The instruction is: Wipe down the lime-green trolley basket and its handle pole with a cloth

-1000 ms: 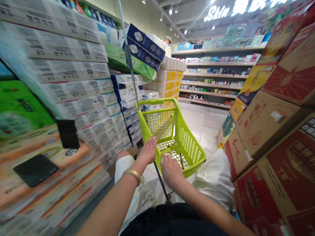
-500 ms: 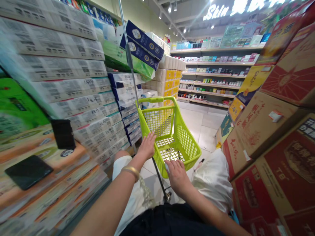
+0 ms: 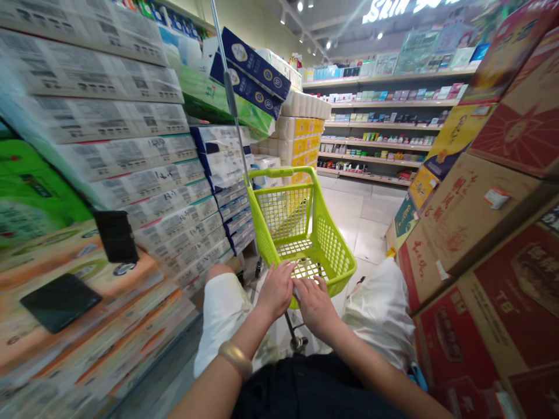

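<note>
A lime-green shopping cart basket (image 3: 335,247) stands between my knees, its latticed floor and walls bare. My left hand (image 3: 277,289) is at the basket's near rim, fingers bent and bunched close to the other hand; what its fingertips hold, if anything, is hidden. Beside it, my right hand (image 3: 315,304) curls over the same rim. A small white thing (image 3: 297,292) shows by its thumb, too small to name. A gold bangle (image 3: 236,359) circles my left wrist. From the basket's far left corner rises a metal pole (image 3: 238,128).
Stacked tissue packs (image 3: 166,174) form a wall on the left. A black phone-like slab (image 3: 61,301) and a black upright case (image 3: 116,235) rest on orange packs. Cardboard cartons (image 3: 463,215) crowd the right. Stocked shelves (image 3: 379,125) stand beyond the tiled floor (image 3: 349,209).
My left hand has moved right and down from the basket's left side to meet my right hand. The right hand has stayed near the rim. The view has shifted slightly.
</note>
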Demonstrator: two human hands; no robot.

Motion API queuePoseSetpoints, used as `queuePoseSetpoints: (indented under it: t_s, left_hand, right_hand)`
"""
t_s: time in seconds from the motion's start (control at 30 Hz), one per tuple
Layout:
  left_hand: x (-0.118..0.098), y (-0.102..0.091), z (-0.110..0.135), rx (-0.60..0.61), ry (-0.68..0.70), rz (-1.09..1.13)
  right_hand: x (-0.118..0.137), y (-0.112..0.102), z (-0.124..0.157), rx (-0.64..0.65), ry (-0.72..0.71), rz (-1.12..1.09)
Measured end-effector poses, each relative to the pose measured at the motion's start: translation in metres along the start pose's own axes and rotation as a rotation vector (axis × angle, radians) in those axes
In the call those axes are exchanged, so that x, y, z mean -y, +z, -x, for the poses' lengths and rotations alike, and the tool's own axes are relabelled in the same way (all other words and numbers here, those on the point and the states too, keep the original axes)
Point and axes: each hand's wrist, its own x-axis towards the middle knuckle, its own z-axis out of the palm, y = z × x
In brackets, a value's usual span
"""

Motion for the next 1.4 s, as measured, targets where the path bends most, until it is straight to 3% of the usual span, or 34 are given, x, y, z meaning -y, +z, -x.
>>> queuePoseSetpoints:
  t_s: [0.2, 0.33, 0.5, 0.67, 0.73, 0.97, 1.1, 1.27, 1.4]
  left_hand:
    - [0.002, -0.013, 0.006, 0.046, -0.002, -0.115]
    - [0.0, -0.011, 0.015, 0.032, 0.034, -0.146]
    - [0.0, 0.001, 0.028, -0.003, 0.022, -0.146]
    - [0.007, 0.003, 0.03, -0.009, 0.006, -0.116]
    - [0.009, 0.0, 0.029, -0.021, 0.01, -0.112]
    - [0.006, -0.001, 0.03, -0.057, -0.023, -0.075]
    - [0.004, 0.001, 0.03, -0.067, -0.026, -0.072]
    - [0.007, 0.002, 0.031, -0.066, -0.007, -0.084]
    - [0.01, 0.001, 0.032, -0.088, 0.017, -0.084]
  right_hand:
    - [-0.039, -0.012, 0.014, -0.046, 0.062, -0.016]
    - [-0.055, -0.016, 0.023, -0.1, 0.142, -0.018]
    - [-0.022, -0.008, 0.018, -0.17, 0.216, -0.024]
    - [0.016, -0.007, 0.004, -0.045, 0.087, -0.096]
    - [0.012, -0.009, 0.003, -0.029, 0.094, -0.111]
    - [-0.042, -0.014, 0.02, -0.151, 0.226, -0.065]
    - [-0.025, -0.009, 0.011, -0.186, 0.211, -0.088]
    - [0.01, 0.0, -0.002, -0.155, 0.074, -0.162]
    - [-0.005, -0.002, 0.004, -0.206, 0.055, -0.113]
